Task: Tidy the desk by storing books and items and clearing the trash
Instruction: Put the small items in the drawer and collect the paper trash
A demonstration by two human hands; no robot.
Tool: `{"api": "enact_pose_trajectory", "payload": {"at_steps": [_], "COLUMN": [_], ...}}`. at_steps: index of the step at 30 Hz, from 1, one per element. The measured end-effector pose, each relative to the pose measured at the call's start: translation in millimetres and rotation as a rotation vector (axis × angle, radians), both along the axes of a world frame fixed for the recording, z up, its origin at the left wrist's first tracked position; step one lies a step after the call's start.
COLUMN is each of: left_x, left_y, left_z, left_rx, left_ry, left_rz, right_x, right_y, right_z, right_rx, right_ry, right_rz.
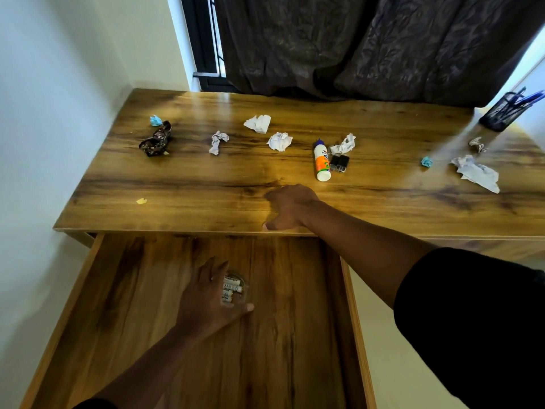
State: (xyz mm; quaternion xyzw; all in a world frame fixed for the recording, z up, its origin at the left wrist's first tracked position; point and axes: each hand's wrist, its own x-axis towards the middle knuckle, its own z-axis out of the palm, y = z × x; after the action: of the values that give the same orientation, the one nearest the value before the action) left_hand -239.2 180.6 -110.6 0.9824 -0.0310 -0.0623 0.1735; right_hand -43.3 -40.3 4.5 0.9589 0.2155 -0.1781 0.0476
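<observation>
The wooden desk (182,184) has its wide drawer (295,320) pulled out toward me. Inside the drawer, my left hand (208,299) reaches down with fingers spread over a small clear glass dish holding batteries (233,287). My right hand (287,206) rests on the desk's front edge with its fingers curled under, holding nothing. On the desktop lie a glue bottle (322,160), two small black items (339,163), a dark patterned pouch (156,139), several crumpled white papers such as one (279,141), and two blue scraps (155,120) (426,161).
A black mesh pen holder (505,112) with pens stands at the desk's back right. A small yellow scrap (141,200) lies near the front left. Dark curtains (368,45) hang behind the desk, and a white wall (44,113) runs along the left.
</observation>
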Motion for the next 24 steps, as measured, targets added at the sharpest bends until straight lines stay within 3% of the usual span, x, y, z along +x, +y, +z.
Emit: {"api": "enact_pose_trajectory", "payload": {"at_steps": [5,7,10,15,24], "left_x": [50,75,111,153,180], "left_y": [-10,-15,-15,-6,-13], "left_z": [50,68,82,89,103], "left_rx": [-0.01,0.012,0.095,0.185,0.254], "left_ry": [-0.453,-0.514,-0.418,-0.077,0.12], "left_rz": [-0.137,-0.125,-0.057,-0.051,-0.054], "right_x": [11,16,21,47,79], "right_y": [-14,-24,-40,-61,-64], "right_z": [10,10,9,1,-16], "right_rx": [0.189,0.255,0.392,0.508,0.531], "right_ry": [-0.135,-0.224,-0.335,-0.376,-0.36], "right_rz": [-0.194,-0.301,-0.511,-0.819,-0.954]}}
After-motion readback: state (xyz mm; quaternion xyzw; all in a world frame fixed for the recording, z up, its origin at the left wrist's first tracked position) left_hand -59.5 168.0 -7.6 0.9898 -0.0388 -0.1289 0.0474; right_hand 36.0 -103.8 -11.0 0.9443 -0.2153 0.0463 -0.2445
